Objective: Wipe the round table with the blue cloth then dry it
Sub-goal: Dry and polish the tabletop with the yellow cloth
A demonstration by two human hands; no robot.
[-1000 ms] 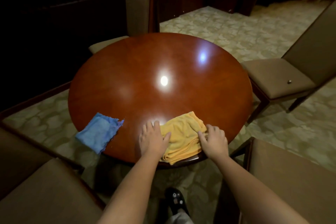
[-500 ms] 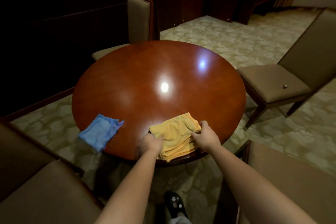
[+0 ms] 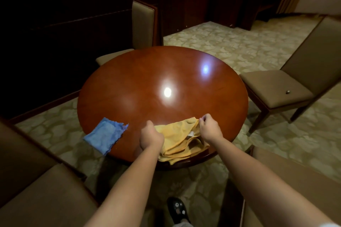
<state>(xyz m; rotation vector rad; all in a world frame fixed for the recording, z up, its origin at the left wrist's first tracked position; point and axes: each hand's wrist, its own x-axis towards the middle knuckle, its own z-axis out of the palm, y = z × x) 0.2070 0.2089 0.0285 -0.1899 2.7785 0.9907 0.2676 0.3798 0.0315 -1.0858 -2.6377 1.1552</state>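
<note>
A glossy round wooden table (image 3: 147, 83) fills the middle of the view. A yellow cloth (image 3: 180, 138) lies folded at its near edge, partly hanging over the rim. My left hand (image 3: 150, 137) grips the cloth's left side. My right hand (image 3: 209, 128) pinches its far right corner and lifts that corner a little off the table. The blue cloth (image 3: 105, 134) lies untouched on the table's near left edge, half hanging over it.
Brown upholstered chairs ring the table: one at the far side (image 3: 142, 24), one at the right (image 3: 287, 84), one at the near left (image 3: 36, 190), one at the near right (image 3: 295, 180). Patterned carpet (image 3: 221, 42) lies around. My shoe (image 3: 177, 208) shows below.
Both hands went from lying flat on the yellow cloth to gripping it. The right hand has raised the cloth's far corner, opening the fold. The camera view tilted up slightly.
</note>
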